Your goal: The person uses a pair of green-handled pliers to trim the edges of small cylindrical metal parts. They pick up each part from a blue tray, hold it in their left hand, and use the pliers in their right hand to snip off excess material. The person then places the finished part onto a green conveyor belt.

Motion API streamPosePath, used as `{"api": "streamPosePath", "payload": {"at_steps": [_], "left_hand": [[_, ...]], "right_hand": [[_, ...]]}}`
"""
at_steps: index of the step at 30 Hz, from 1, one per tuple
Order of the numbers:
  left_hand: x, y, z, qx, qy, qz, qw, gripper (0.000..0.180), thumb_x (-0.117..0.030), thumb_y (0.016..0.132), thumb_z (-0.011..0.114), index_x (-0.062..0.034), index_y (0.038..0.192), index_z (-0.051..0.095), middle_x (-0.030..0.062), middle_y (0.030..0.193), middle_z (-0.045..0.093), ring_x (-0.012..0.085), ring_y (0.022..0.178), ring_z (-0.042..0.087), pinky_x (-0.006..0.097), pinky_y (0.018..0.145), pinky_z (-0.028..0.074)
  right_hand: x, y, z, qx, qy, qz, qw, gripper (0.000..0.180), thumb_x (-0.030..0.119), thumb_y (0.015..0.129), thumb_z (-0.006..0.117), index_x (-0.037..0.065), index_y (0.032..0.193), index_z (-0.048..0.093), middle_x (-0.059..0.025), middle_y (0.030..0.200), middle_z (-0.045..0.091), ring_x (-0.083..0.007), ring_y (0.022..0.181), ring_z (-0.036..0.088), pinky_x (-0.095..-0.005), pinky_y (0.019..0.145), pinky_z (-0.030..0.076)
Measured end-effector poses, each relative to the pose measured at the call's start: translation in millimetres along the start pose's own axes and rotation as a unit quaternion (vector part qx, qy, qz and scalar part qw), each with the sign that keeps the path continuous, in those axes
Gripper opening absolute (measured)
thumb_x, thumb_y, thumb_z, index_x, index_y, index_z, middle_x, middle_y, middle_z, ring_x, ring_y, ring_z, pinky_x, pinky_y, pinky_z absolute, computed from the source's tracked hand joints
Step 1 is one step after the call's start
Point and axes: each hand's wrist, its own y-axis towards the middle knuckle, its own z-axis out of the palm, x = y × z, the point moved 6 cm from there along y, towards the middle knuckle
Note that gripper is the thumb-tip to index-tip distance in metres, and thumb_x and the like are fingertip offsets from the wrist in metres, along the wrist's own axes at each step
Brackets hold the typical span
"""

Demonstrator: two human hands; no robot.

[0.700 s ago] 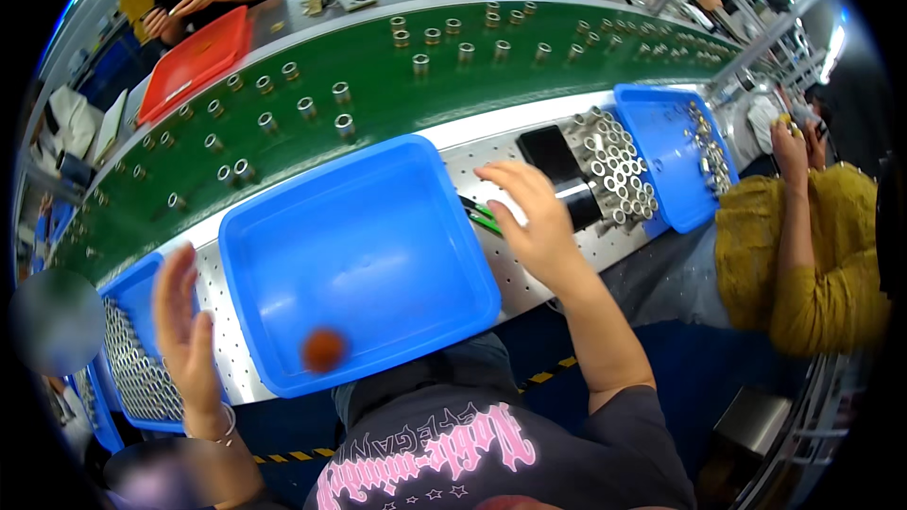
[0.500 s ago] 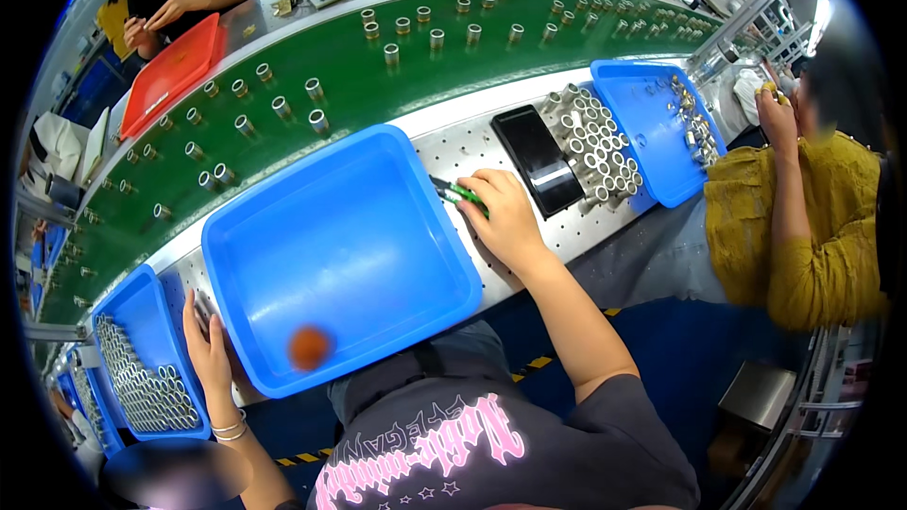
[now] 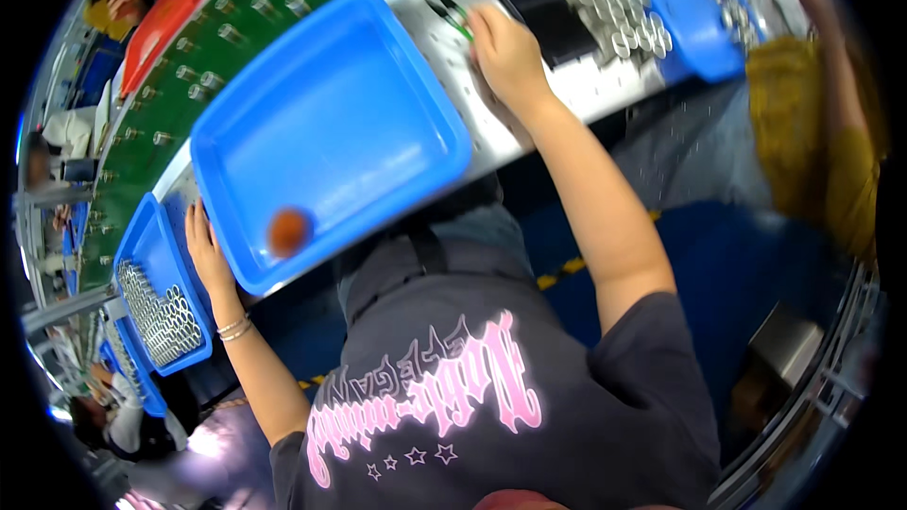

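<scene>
A wide blue tray point(image 3: 331, 146) lies in front of me, holding only a blurred, round orange-brown thing point(image 3: 288, 231) near its left front corner. My left hand point(image 3: 206, 246) rests at the tray's left side, fingers stretched out and apart. On the metal bench right of the tray, my right hand point(image 3: 505, 47) grips tweezers point(image 3: 452, 14) with green sides and dark tips. The two tips point away from me and stand apart with nothing visible between them. A black phone-like slab point(image 3: 540, 11) lies just right of that hand.
Many short metal tubes point(image 3: 609, 0) are bunched beyond the slab, beside another blue tray point(image 3: 685, 9) with small metal parts. More tubes fill a blue tray point(image 3: 156, 321) at left. A green belt point(image 3: 156, 113) carries spaced tubes. A person in mustard point(image 3: 803, 123) sits at right.
My view has tipped down, so the bench sits higher in the picture. My right hand has shifted the tweezers farther from me along the tray's right side. My left hand stays by the tray.
</scene>
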Motion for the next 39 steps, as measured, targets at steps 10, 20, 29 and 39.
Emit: {"api": "streamPosePath", "payload": {"at_steps": [10, 20, 29, 39], "left_hand": [[65.9, 27.5, 4.5, 0.023, 0.022, 0.096, 0.995, 0.047, -0.018, 0.088, 0.048, 0.0006, 0.13, 0.038, 0.0189, 0.135, 0.037, 0.0314, 0.124, 0.037, 0.034, 0.104, 0.029], [96.9, 33.3, 2.4, 0.004, 0.11, 0.217, 0.97, 0.052, -0.014, 0.084, 0.052, -0.0016, 0.131, 0.036, 0.0187, 0.136, 0.035, 0.0316, 0.126, 0.034, 0.036, 0.105, 0.028], [93.6, 25.0, 6.4, 0.006, 0.07, 0.153, 0.986, 0.049, -0.018, 0.086, 0.051, 0.0008, 0.129, 0.038, 0.0213, 0.134, 0.036, 0.034, 0.124, 0.036, 0.036, 0.104, 0.029], [25.4, 1.9, -10.4, -0.019, -0.069, 0.017, 0.997, 0.033, -0.014, 0.09, 0.046, -0.0023, 0.12, 0.051, 0.0141, 0.122, 0.051, 0.027, 0.116, 0.047, 0.032, 0.098, 0.035]], "right_hand": [[-25.8, 13.2, 44.3, 0.085, 0.068, -0.031, 0.994, 0.033, 0.035, 0.075, 0.062, 0.01, 0.097, 0.063, -0.0117, 0.09, 0.065, -0.0277, 0.086, 0.061, -0.0367, 0.076, 0.046], [-10.0, -7.9, 18.6, 0.011, 0.026, -0.059, 0.998, 0.034, 0.037, 0.076, 0.06, 0.01, 0.097, 0.063, -0.0115, 0.088, 0.065, -0.0273, 0.086, 0.061, -0.0363, 0.076, 0.047], [-2.4, -10.7, 11.8, -0.032, 0.0, -0.06, 0.998, 0.039, 0.041, 0.078, 0.058, 0.006, 0.092, 0.063, -0.0155, 0.082, 0.064, -0.0308, 0.081, 0.062, -0.0387, 0.073, 0.047], [-6.6, -6.8, 6.3, -0.023, -0.054, -0.072, 0.996, 0.035, 0.042, 0.078, 0.058, 0.008, 0.084, 0.066, -0.0133, 0.08, 0.065, -0.0303, 0.077, 0.063, -0.0389, 0.071, 0.049]]}}
